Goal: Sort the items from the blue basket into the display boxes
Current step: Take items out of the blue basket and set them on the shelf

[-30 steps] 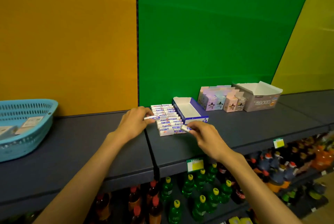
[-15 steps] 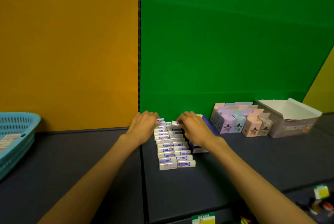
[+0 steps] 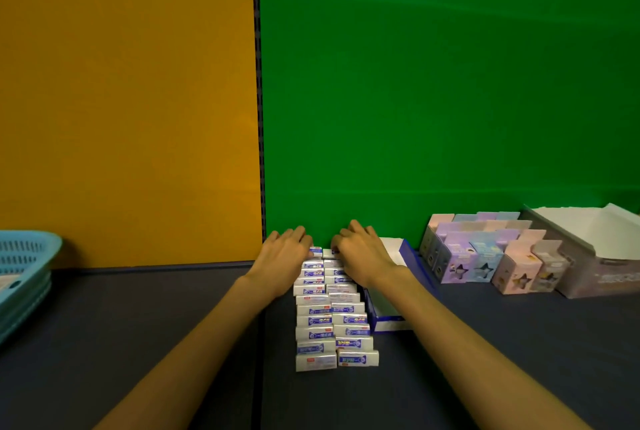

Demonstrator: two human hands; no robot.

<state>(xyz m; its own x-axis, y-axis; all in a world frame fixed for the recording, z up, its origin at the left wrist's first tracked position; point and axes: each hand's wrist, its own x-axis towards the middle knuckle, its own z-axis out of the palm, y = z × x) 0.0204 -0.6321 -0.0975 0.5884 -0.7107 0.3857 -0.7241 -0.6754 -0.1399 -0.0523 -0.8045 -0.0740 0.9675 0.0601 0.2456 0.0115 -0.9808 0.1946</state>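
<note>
At the far left edge a blue basket sits on the dark shelf top, only partly in view, with something pale showing inside it. Behind it stands an orange panel, and a green panel takes over to the right of the seam.

The left hand lies palm down at the far end of the small white-and-blue boxes, fingers curled over the left column's rear boxes. These boxes run in 2 columns from the green panel toward the viewer, packed edge to edge. The right hand is placed the same way on the right column, fingers bent down against the rear boxes — whether either hand actually pinches a box cannot be told, since the fingertips are hidden.

Just right of the rows, touching them, is a blue-and-white display box, partly covered by the right forearm. Further right stand pastel star-print boxes in a tight group, and beside them a grey display box with a white lining — its flap open
</note>
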